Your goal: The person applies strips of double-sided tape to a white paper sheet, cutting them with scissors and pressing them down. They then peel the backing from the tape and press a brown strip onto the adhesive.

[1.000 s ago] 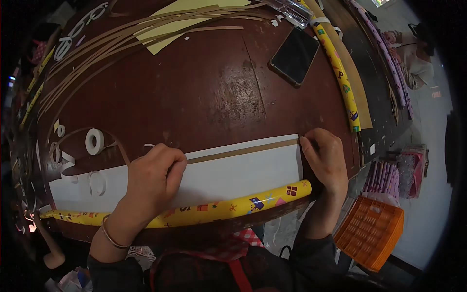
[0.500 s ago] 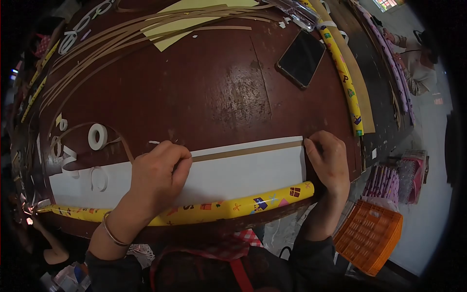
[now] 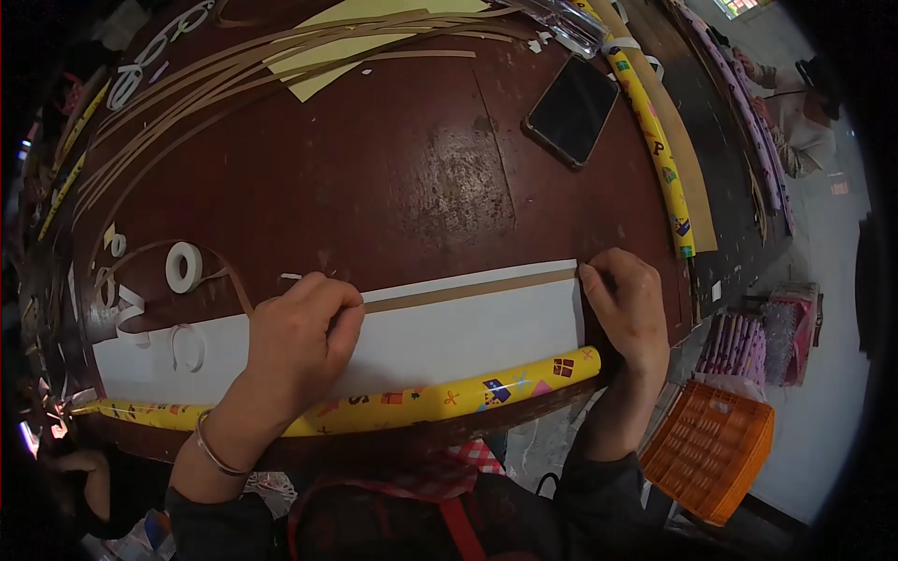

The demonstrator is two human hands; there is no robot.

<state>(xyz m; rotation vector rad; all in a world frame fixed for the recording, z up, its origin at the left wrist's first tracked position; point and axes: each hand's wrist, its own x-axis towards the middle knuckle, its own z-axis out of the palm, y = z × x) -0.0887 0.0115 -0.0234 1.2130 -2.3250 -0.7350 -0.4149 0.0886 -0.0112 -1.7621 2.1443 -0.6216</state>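
A brown paper strip (image 3: 468,290) lies along the far edge of a white sheet (image 3: 449,337), the back of yellow wrapping paper whose near side is a patterned roll (image 3: 468,395). My left hand (image 3: 304,341) is closed in a pinch on the strip; beyond it the strip curls away to the left. With thumb and forefinger together, my right hand (image 3: 625,304) pinches the strip's right end at the sheet's corner. The exact finger contact is hidden in both hands. A white tape roll (image 3: 183,268) stands to the left of my left hand.
Several loose brown strips (image 3: 206,79) and a yellow sheet (image 3: 309,82) lie at the back. A phone (image 3: 572,112) rests at the back right, near another yellow wrapping roll (image 3: 662,159). An orange crate (image 3: 711,449) is beside the table. Other people are at both sides.
Both hands keep their pinch on the strip, almost unmoved. The whole view has shifted slightly. At the lower left, another person's arm has moved.
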